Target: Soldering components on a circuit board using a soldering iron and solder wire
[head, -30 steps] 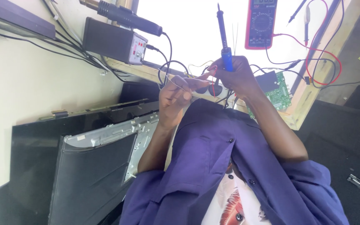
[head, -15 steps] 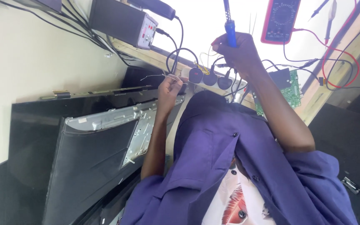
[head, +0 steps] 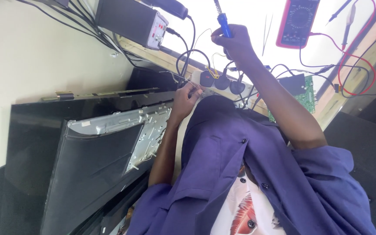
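right hand [head: 236, 41] has lifted the blue iron [head: 223, 19] off the power strip [head: 220, 82], fist closed around it; left hand [head: 186, 98] still pinches a thin wire [head: 183, 79] beside the plugs.

Strong light floods the white bench top [head: 249, 21]; it is blown out to near pure white, detail lost around my right hand [head: 236, 41] and the blue-handled soldering iron [head: 223, 19]. That hand reads dark against the glare. Wall at left evenly lit, soft. The black screen panels [head: 35, 143] sit dim, faint sheen only. My left hand [head: 186, 98] is shaded; the thin wire by it is perhaps slightly blurred. Focus fair overall, edges softer. The view is rotated.
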